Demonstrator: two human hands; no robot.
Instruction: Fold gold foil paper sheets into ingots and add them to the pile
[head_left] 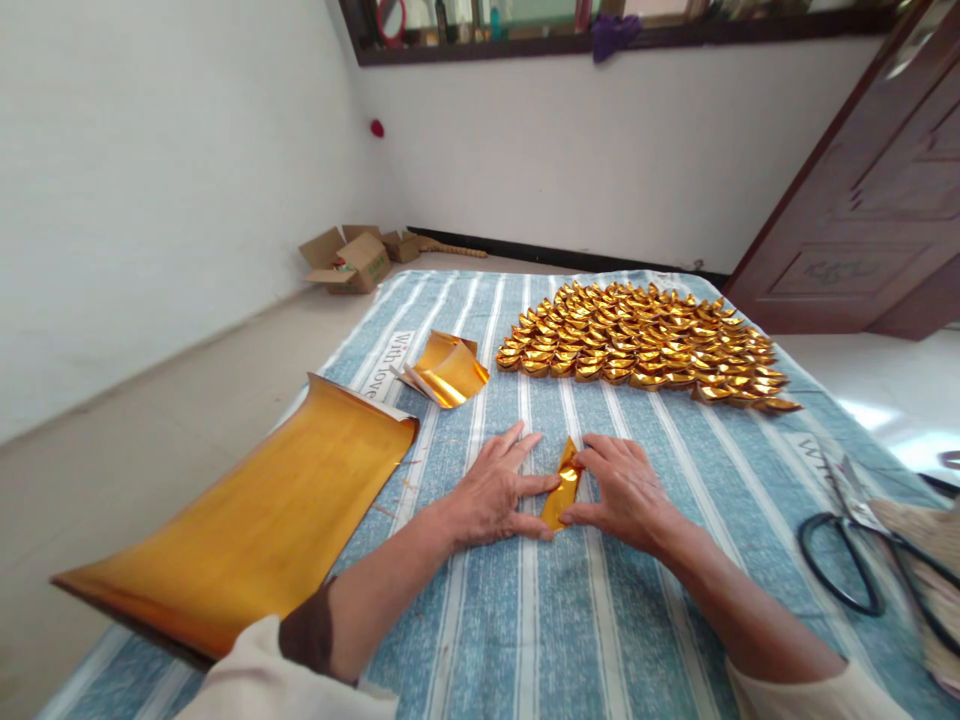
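My left hand [495, 495] and right hand [626, 490] pinch gold foil strip [562, 485] flat on striped cloth [600, 620]. Press crease evenly, edges aligned, thumbs firm.

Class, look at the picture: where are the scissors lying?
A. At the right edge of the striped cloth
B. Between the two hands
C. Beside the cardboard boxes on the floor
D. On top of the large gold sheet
A: the scissors lie at the right edge of the striped cloth, apart from both hands, which press a folded gold paper.
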